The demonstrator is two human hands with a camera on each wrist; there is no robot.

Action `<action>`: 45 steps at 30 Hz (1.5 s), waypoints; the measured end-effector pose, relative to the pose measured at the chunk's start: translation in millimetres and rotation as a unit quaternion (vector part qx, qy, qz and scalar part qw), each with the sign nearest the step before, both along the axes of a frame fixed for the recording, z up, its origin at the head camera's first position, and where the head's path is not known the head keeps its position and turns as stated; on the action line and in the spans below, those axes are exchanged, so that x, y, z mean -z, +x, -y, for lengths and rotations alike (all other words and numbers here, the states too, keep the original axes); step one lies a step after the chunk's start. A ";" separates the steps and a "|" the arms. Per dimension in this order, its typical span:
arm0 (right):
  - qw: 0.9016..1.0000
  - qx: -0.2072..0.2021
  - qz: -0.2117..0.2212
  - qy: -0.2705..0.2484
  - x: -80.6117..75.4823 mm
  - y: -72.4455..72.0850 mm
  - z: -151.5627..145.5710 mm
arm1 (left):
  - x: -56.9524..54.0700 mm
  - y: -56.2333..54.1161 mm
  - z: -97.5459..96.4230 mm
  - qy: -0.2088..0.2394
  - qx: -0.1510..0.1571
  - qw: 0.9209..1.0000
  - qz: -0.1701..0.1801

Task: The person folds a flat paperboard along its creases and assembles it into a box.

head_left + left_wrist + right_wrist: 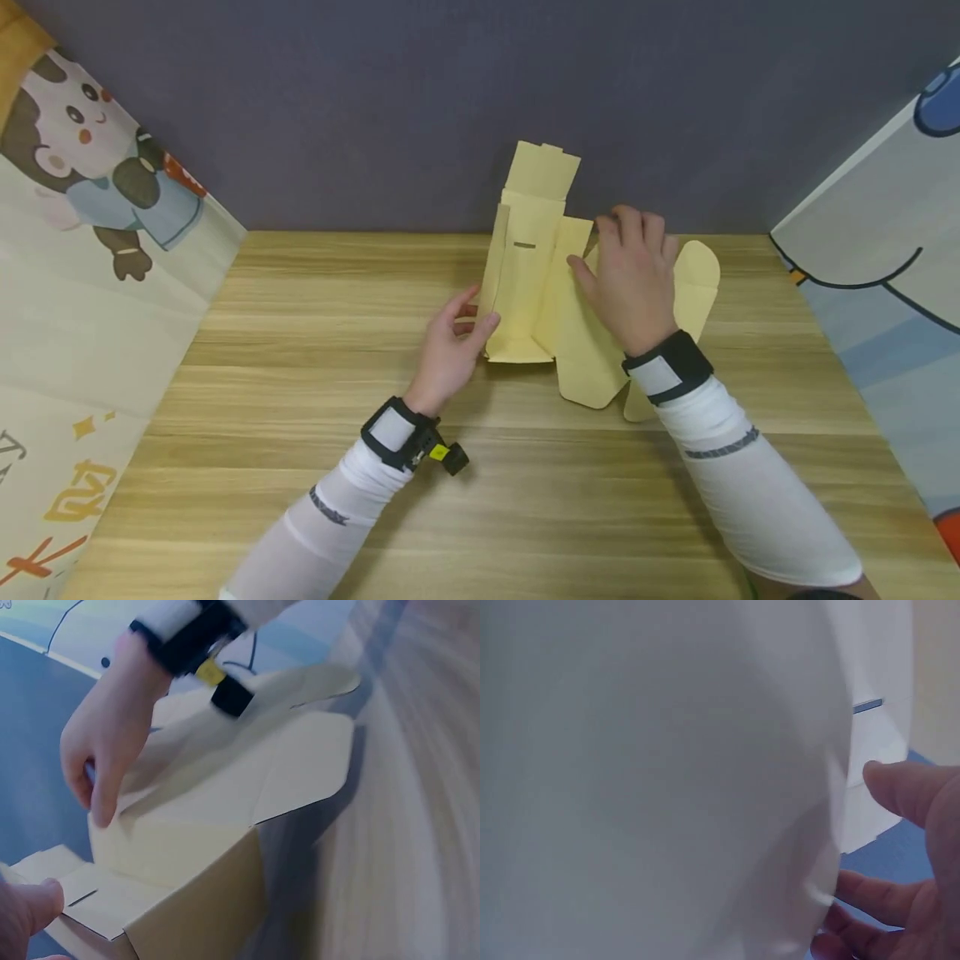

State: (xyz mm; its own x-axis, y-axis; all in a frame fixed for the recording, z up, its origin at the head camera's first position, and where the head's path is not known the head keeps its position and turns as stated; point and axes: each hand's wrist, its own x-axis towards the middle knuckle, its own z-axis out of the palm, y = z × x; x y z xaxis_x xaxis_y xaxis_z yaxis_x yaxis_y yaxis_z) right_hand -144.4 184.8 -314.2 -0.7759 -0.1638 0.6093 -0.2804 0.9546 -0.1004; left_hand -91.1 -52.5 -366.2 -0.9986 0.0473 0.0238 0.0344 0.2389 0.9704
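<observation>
A pale yellow cardboard box (525,287), partly folded, stands near the back of the table with its slotted panel tilted up and a flap rising past the far edge. My left hand (450,346) holds its left wall, thumb on the near side and fingers behind. Over the unfolded right-hand panel (588,358) is my right hand (636,279), its bent fingers at the panel's far edge and its thumb by the fold. In the right wrist view this panel covers most of the picture, and the right fingers (877,896) curl at its edge.
The wooden table (300,417) meets a dark grey wall (360,108) right behind the box. Cartoon-printed cloths hang at the left (97,250) and right (877,275). A rounded flap (696,267) spreads out beyond the right hand.
</observation>
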 end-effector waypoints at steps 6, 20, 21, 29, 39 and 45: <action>1.000 0.027 0.006 0.001 4.0 5.3 6.3 | 10.0 14.1 -0.4 0.006 0.022 1.000 -0.008; 0.995 0.008 0.074 -0.069 -6.7 14.8 9.9 | 15.2 29.5 6.7 0.006 0.053 0.998 -0.037; 0.996 -0.001 0.072 -0.057 -7.7 14.5 10.0 | 15.1 29.9 6.3 0.006 0.055 0.998 -0.044; 0.997 -0.023 0.074 0.008 -7.3 12.5 13.3 | 15.3 33.6 2.7 -0.002 0.067 0.996 -0.067; 0.996 -0.059 0.063 0.011 -5.6 17.1 19.1 | 11.6 36.5 -0.2 -0.001 0.057 0.998 -0.040; 0.992 -0.116 0.009 0.047 2.9 23.9 23.6 | 10.1 36.2 -0.5 0.000 0.047 0.998 -0.035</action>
